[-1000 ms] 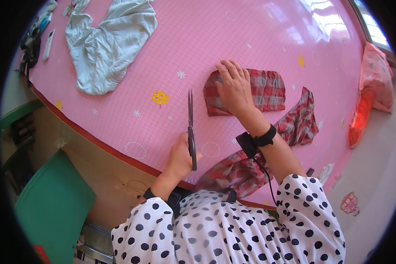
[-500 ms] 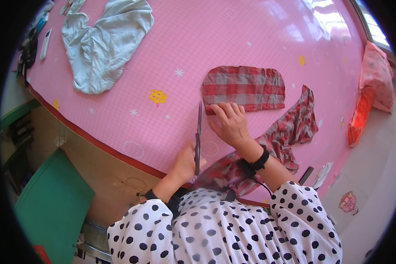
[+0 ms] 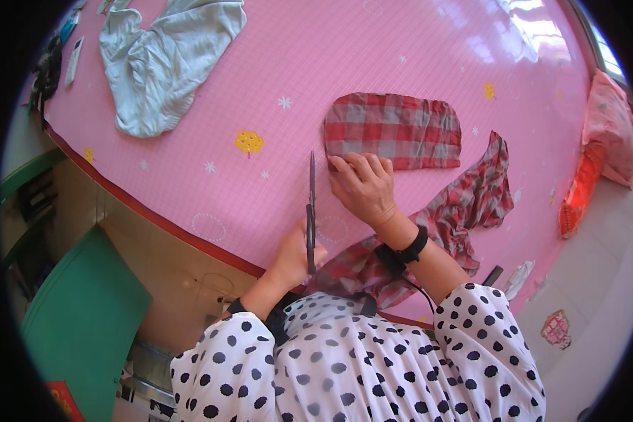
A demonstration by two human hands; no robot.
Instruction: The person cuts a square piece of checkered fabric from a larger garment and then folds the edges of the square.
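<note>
My left hand [image 3: 295, 257] is closed round the handles of dark scissors [image 3: 311, 204], whose blades look closed and point away from me. The tips lie just left of a cut piece of red and grey checked cloth [image 3: 401, 130], apart from it. My right hand [image 3: 366, 188] is at the near left corner of that piece, thumb and fingers pinched together on its edge. The piece lies flat, with rounded far corners. A longer crumpled strip of the same checked cloth [image 3: 464, 184] runs under my right forearm toward my lap.
The table has a pink patterned cover [image 3: 274, 204]. Pale blue folded clothing [image 3: 165, 67] lies far left, near a white remote-like object [image 3: 74, 61]. At the right edge are a pink bag [image 3: 606, 126] and an orange packet [image 3: 581, 190]. A green chair [image 3: 84, 302] stands lower left.
The view has shifted slightly, so the table things sit a little higher. The scissors have turned a little more upright in my left hand. My right hand stays at the cloth's corner.
</note>
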